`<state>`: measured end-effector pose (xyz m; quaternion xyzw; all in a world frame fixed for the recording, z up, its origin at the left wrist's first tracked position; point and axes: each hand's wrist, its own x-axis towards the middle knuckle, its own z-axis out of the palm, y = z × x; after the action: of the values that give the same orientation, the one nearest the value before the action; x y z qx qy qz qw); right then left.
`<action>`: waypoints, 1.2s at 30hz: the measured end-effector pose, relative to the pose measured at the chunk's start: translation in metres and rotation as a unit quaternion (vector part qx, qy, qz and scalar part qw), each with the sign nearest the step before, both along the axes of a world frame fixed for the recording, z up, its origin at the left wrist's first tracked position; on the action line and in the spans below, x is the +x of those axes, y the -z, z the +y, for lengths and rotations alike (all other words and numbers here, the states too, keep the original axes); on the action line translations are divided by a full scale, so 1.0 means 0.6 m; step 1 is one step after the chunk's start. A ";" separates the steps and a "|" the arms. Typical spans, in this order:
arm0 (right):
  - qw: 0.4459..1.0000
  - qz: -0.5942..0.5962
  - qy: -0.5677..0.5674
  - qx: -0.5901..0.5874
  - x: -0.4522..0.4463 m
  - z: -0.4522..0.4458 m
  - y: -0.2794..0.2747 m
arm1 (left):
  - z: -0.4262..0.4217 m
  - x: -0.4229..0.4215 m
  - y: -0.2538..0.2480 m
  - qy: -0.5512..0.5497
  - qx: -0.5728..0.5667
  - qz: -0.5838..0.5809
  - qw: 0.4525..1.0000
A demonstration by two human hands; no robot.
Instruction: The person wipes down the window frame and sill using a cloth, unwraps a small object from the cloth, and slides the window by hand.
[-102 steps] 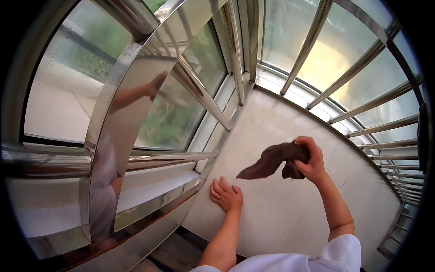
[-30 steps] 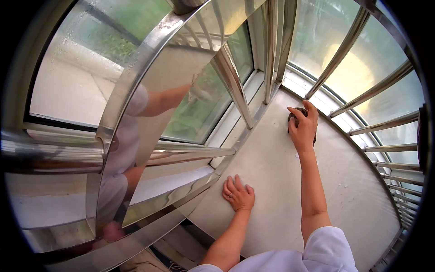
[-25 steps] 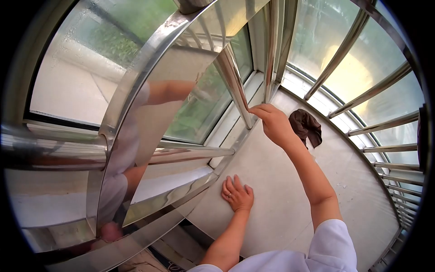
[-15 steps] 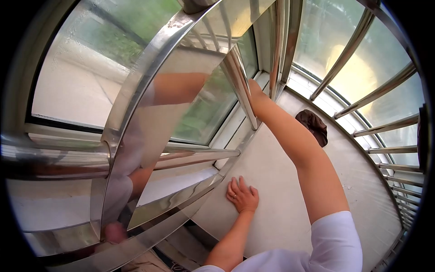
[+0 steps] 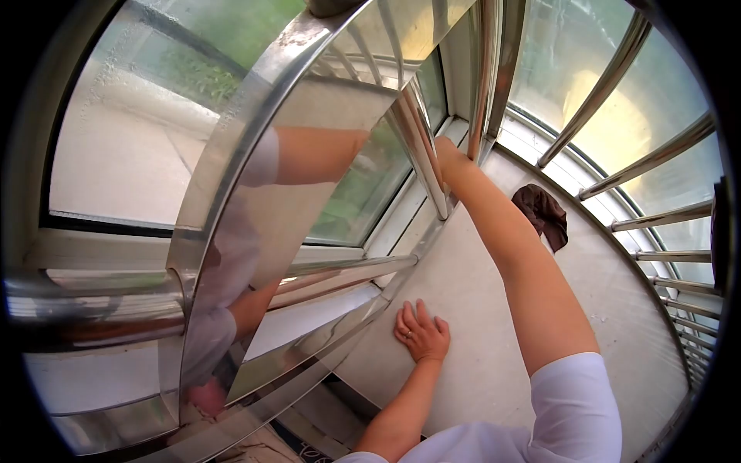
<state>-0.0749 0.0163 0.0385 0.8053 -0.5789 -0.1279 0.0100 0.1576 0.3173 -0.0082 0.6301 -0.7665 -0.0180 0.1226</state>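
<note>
My left hand lies palm down on a pale, smooth surface, its fingers spread and a ring on one of them. It holds nothing. My right arm stretches forward to the window corner, where my right hand reaches in between shiny metal bars. Its fingers are hidden behind the bars and the frame, so what they touch cannot be seen. A crumpled dark brown cloth lies on the pale surface beside my right forearm.
A broad polished metal panel on the left mirrors my arm. A thick metal rail runs beside it. Curved railing bars line the right side before a window. Below left, an opening shows between panel and surface.
The view has shifted slightly, so most things appear a little farther right. My left hand still rests on the surface, and my right arm stays stretched between the bars.
</note>
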 end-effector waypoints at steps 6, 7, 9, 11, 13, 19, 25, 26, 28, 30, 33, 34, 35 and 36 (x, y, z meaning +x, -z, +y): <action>0.991 -0.079 0.096 0.058 0.005 -0.008 -0.001 | -0.001 0.003 -0.001 0.004 -0.001 0.001 1.000; 0.983 -0.103 0.130 0.080 0.005 -0.007 -0.007 | -0.001 0.004 0.001 0.003 -0.010 -0.002 1.000; 0.974 -0.127 0.162 0.100 0.007 0.001 -0.020 | 0.000 0.003 0.001 0.001 -0.019 -0.004 1.000; 0.974 -0.144 0.176 0.019 0.011 0.010 -0.026 | 0.001 0.003 0.001 -0.001 0.000 0.002 1.000; 0.972 -0.149 0.180 0.034 0.010 0.014 -0.024 | 0.001 0.003 0.001 -0.001 0.000 0.001 1.000; 0.943 -0.191 0.266 0.066 0.014 0.021 -0.023 | 0.003 0.001 -0.001 -0.002 -0.001 -0.002 1.000; 0.916 -0.232 0.321 0.062 0.016 0.018 -0.010 | 0.003 0.002 0.005 -0.005 -0.022 -0.011 1.000; 0.917 -0.226 0.323 0.060 0.018 0.020 -0.014 | 0.004 0.003 0.005 -0.004 -0.021 -0.011 1.000; 0.909 -0.234 0.341 0.055 0.016 0.019 -0.026 | 0.006 0.001 0.004 -0.002 -0.017 -0.007 1.000; 0.899 -0.245 0.359 0.052 0.016 0.020 -0.030 | 0.006 0.003 0.004 0.001 -0.013 -0.006 1.000; 0.916 -0.218 0.328 0.079 0.015 0.022 -0.025 | 0.005 0.002 0.005 -0.001 -0.009 -0.002 1.000; 0.918 -0.219 0.324 0.068 0.019 0.025 -0.019 | 0.005 0.001 0.004 -0.001 -0.010 -0.001 1.000; 0.920 -0.219 0.320 0.057 0.022 0.030 -0.017 | 0.006 0.001 0.004 -0.001 -0.010 0.000 1.000; 0.920 -0.219 0.321 0.057 0.024 0.034 -0.016 | 0.006 0.001 0.003 0.000 -0.009 0.000 1.000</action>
<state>-0.0607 0.0367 0.0478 0.5835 -0.7856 0.0220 -0.2047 0.1580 0.3209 -0.0099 0.6293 -0.7664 -0.0112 0.1283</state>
